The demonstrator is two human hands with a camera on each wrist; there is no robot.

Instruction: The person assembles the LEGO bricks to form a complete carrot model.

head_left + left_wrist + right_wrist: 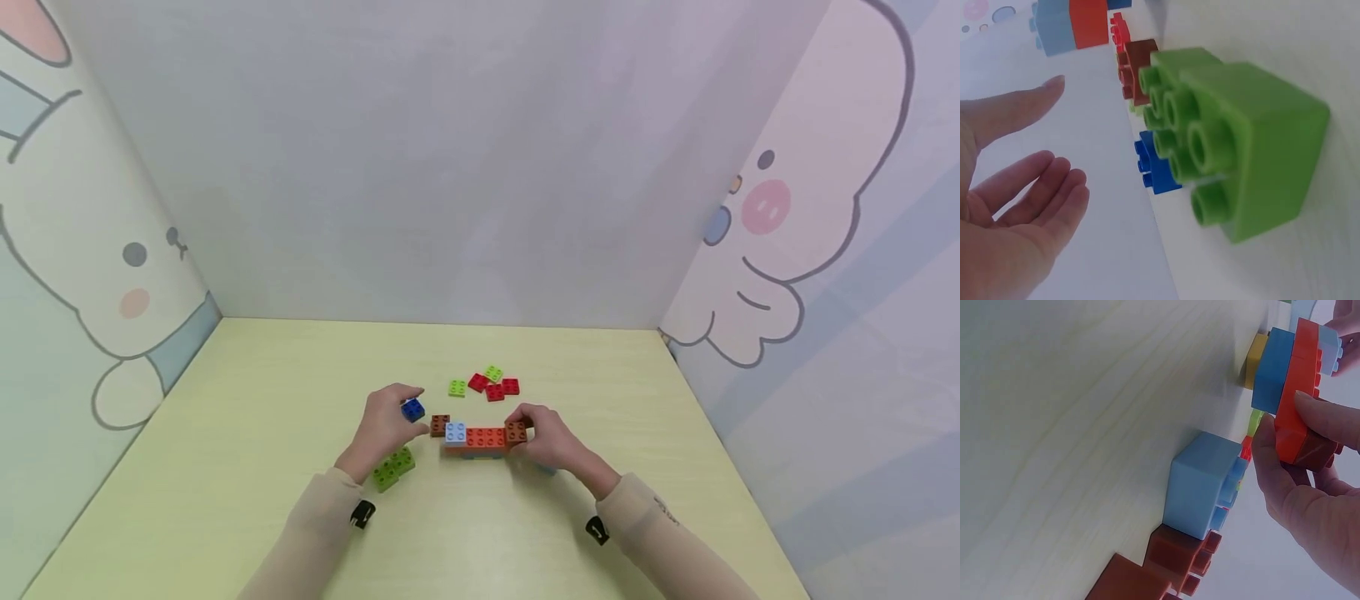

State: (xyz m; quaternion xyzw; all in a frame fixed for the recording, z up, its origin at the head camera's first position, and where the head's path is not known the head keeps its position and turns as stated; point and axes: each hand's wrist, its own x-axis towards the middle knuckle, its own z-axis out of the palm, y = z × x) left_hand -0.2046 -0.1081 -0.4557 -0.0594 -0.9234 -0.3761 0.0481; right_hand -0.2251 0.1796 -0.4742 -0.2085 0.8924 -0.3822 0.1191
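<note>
My right hand [549, 439] grips the right end of a stacked toy-brick build, thumb and fingers on either side. The build has a long orange-red brick [485, 438] carrying a light blue brick [455, 432] at its left end and a brown brick [516, 432] at its right end. Beneath it, the right wrist view shows a blue brick [1272, 370] over a yellow brick [1255, 361]. Fingers and thumb spread apart, my left hand [381, 427] holds nothing. A small dark blue brick [413, 409] and a loose brown brick [440, 426] lie close by it.
Green bricks [393, 468] stand on the table [225, 467] beside my left wrist. Several small red [495, 392] and lime bricks [457, 388] lie farther back. Near my right wrist stand a light blue brick [1200, 484] and brown bricks [1171, 555]. Panels enclose the table's back and sides.
</note>
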